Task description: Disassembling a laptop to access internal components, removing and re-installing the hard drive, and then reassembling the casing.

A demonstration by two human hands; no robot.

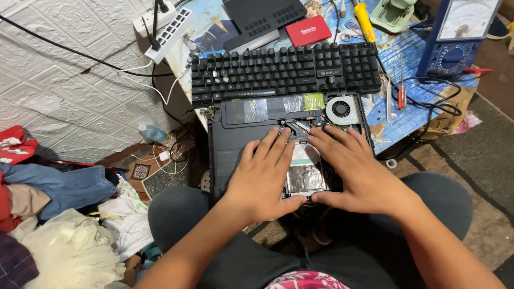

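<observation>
An opened black laptop base (227, 152) rests on my lap against a low table, its insides showing: a round cooling fan (341, 109), foil-covered parts and a silvery drive (305, 179). My left hand (265, 176) lies flat on the left half of the internals, fingers spread and pointing away from me. My right hand (356, 171) presses flat on the right half, its thumb at the near edge by the silvery drive. Both thumbs nearly meet at the laptop's near edge. Neither hand holds anything.
A black keyboard (284, 72) lies just beyond the laptop. Farther back are a red case (308, 30), a yellow-handled tool (365, 22), a red screwdriver (401, 85), a blue multimeter (455, 37) and a white power strip (168, 32). Clothes (59, 214) pile up at left, with a water bottle (155, 134).
</observation>
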